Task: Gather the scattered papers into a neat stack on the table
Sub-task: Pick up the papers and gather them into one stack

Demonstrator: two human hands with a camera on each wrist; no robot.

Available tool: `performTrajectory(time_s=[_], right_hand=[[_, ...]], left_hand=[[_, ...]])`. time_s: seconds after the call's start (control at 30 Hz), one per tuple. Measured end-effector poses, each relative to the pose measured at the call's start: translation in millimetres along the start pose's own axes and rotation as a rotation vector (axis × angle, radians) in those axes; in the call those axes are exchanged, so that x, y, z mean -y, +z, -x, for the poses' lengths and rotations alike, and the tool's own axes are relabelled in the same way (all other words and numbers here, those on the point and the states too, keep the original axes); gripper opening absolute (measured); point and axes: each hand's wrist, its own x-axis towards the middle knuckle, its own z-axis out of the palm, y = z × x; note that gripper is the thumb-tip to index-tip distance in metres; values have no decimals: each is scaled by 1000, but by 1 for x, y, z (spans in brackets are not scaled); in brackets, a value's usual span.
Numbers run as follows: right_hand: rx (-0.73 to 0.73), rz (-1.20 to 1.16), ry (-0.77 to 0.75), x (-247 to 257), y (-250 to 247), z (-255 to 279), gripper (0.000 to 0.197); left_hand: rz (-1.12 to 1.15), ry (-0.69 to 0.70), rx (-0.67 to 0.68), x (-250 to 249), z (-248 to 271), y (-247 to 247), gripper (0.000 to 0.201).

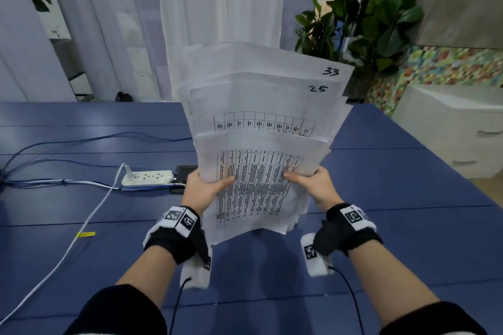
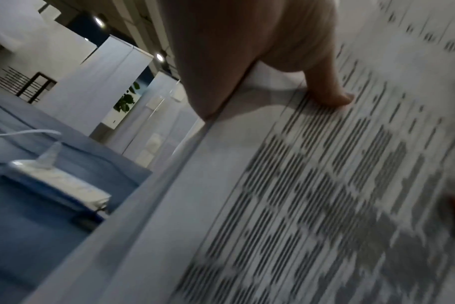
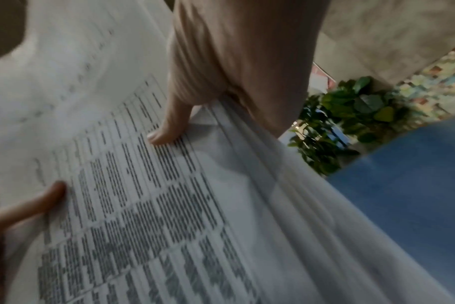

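Right now your left hand point(image 1: 202, 189) and right hand point(image 1: 313, 187) each pinch a side of the uneven sheaf of printed papers point(image 1: 261, 128), thumbs on top, holding it tilted above the blue table point(image 1: 394, 212); farther left lies a white power strip point(image 1: 147, 177).

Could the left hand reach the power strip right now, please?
Probably not: the left hand grips the papers together with the right hand. The power strip lies close, unobstructed.
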Motion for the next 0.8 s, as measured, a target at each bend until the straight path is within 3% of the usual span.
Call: performTrajectory(time_s=[0.23, 0.37, 0.5, 0.6, 0.8], right_hand=[[-166, -200, -82, 23, 22, 9, 29], [-181, -157, -129, 29, 13, 19, 22], [-94, -68, -137, 26, 11, 28, 39], [-86, -74, -172, 35, 8, 28, 40], [-107, -77, -276, 67, 9, 19, 47]], left_hand=[[95, 81, -181, -21, 9, 9, 23], [107, 109, -87, -35, 17, 2, 26], [120, 124, -79, -41, 23, -1, 30], [129, 149, -76, -49, 20, 2, 42], [88, 219, -45, -73, 8, 0, 45]])
